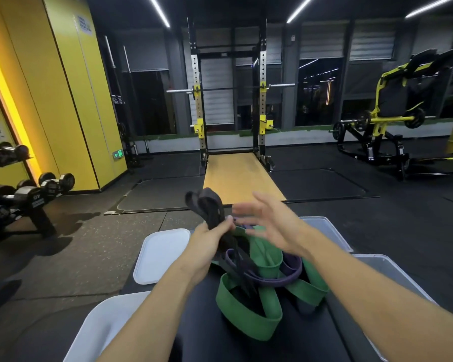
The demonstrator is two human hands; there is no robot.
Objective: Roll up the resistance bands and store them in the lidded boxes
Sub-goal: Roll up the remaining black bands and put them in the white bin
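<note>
hands at a tangle of resistance bands in a gym
left hand [212, 239] has its fingers curled round a bunch of black band [209, 205], whose loops stand up at twelve o'clock of the fist; right hand [270, 223], motion-blurred, hangs just beside it at three o'clock, fingers spread and holding nothing. below them a wide green band [249, 322] and a thinner purple band [272, 278] lie looped together on a black padded surface [311, 340], black strands trailing into them. a white lid [162, 254] lies at nine o'clock of the pile, a second lid [102, 327] at seven, a grey box [332, 231] at one, a second box [392, 278] at three. a squat rack [230, 100] stands far off at twelve, dumbbells [37, 189] at ten
</note>
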